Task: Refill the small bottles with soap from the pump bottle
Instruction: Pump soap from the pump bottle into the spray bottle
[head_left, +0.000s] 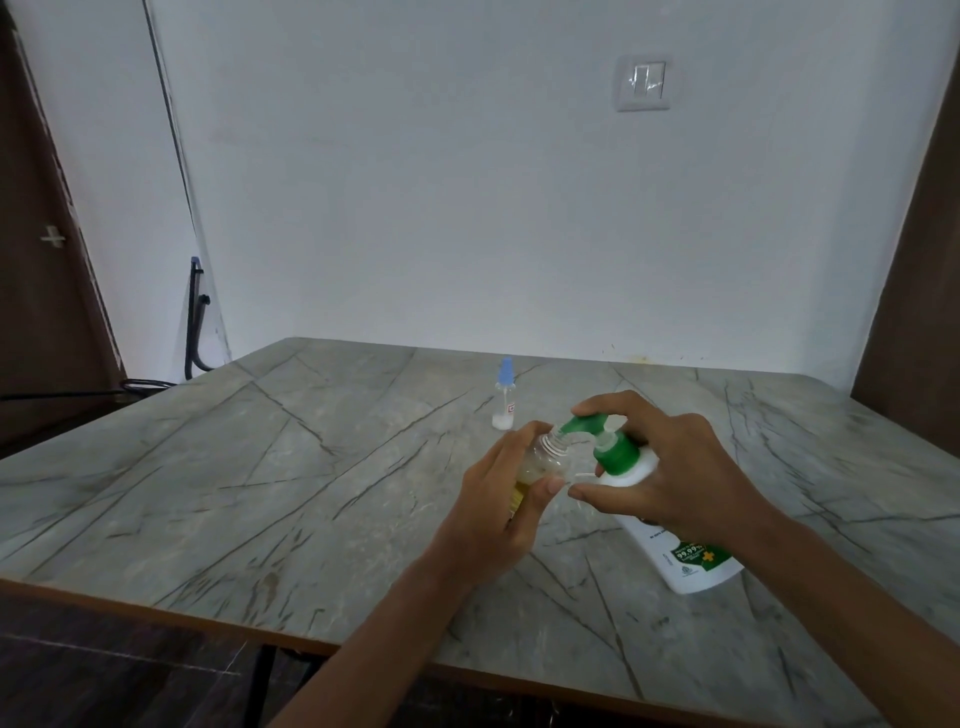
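My left hand (501, 512) grips a small clear bottle (545, 460) with an open threaded neck, tilted to the right, some yellowish liquid inside. The green nozzle of the white pump bottle (675, 551) sits right at that open neck. The pump bottle leans to the left, its base on the table. My right hand (670, 470) wraps its upper body, with fingers lying on top of the green pump head (597, 422). A second small clear bottle (504, 395) with a blue cap stands upright behind my hands, a little white liquid at its bottom.
The grey marble-patterned table (260, 467) has its front edge close to me and its back edge against the white wall. Dark wooden doors flank both sides. A black metal frame (195, 322) leans in the left corner.
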